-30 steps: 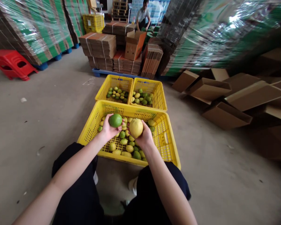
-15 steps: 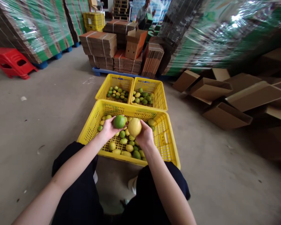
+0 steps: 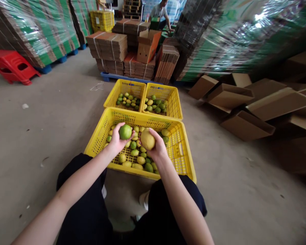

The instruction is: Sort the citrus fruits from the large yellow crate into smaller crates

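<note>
My left hand (image 3: 116, 140) is closed around a green lemon (image 3: 125, 132), thumb on top and fingers beneath. In my right hand (image 3: 159, 147) is a larger yellow lemon (image 3: 148, 139), gripped from its right side. The two fruits are held apart, side by side, above a big yellow plastic crate (image 3: 187, 154). Loose yellow and green lemons (image 3: 140, 160) lie across the crate's slotted floor, some hidden behind my hands. Behind it, touching its far side, stand two smaller yellow crates, a left one (image 3: 112, 93) and a right one (image 3: 175, 102), each with mostly green fruit.
Flattened cartons (image 3: 108, 47) are stacked on a blue pallet (image 3: 105, 77) beyond the crates. Opened cardboard boxes (image 3: 247, 126) lie heaped at right. A red stool (image 3: 14, 66) stands at left near wrapped pallet loads (image 3: 38, 30). A person (image 3: 159, 13) bends at the back.
My left hand has shifted slightly left with the green lemon, widening the gap between the fruits. The yellow lemon has turned a little in my right hand. The person behind has bent down.
</note>
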`<state>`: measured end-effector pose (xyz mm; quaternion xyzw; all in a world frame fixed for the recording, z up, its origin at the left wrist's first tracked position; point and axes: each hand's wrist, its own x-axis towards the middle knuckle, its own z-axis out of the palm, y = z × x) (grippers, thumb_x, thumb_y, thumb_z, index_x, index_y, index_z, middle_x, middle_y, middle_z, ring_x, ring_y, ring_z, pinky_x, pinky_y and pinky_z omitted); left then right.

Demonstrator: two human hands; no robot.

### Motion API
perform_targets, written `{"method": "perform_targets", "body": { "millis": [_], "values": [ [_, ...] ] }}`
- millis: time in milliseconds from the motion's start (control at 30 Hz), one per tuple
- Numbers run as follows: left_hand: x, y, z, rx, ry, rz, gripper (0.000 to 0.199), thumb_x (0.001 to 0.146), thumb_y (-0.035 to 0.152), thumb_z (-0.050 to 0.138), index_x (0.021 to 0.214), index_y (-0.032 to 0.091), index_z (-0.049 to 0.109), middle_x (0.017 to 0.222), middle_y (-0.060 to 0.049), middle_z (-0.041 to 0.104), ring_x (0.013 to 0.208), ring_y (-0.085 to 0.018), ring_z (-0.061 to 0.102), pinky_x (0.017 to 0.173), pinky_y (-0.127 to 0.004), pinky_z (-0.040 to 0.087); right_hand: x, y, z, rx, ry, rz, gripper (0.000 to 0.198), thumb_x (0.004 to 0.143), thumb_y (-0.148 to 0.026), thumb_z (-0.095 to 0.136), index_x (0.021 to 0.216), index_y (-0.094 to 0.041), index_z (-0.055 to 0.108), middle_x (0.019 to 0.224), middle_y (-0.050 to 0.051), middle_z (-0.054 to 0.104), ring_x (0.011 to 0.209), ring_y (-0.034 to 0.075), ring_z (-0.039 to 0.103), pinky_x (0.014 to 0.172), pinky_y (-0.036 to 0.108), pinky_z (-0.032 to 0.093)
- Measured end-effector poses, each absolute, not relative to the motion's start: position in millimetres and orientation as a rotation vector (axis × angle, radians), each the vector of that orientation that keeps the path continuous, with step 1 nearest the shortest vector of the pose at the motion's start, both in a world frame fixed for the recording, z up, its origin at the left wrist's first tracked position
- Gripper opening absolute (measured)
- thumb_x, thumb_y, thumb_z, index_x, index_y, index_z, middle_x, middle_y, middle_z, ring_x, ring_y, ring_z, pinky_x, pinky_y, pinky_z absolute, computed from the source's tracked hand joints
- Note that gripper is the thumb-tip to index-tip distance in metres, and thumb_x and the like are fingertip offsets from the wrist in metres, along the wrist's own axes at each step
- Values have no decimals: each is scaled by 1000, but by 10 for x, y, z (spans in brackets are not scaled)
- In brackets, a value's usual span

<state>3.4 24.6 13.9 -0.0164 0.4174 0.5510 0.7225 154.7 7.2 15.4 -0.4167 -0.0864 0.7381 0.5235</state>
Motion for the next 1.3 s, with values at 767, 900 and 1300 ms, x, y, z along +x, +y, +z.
{"method": "perform_targets", "body": {
  "millis": [767,900,1300],
  "values": [
    [58,252,116,-31,898,1244,15,86,22,65,99,19,60,75,-2,65,68,-17,71,65,-26,63,1568,82,117,-1009,14,1698,9,84,-25,70,84,-23,61,65,-3,71,55,14,66,54,25,61],
    [60,267,46,40,914,1075,26,96,33,47,99,13,65,72,-7,66,57,-15,65,48,-21,54,1567,87,85,-1038,48,1738,13,90,-31,58,84,-20,63,63,1,70,52,17,67,48,27,58],
    [39,288,45,71,849,1079,24,91,21,49,105,12,66,89,-12,73,81,-25,73,72,-37,64,1579,103,106,-993,74,1756,17,93,-33,51,91,-21,62,68,4,72,66,23,72,59,36,64]
  ]
}}
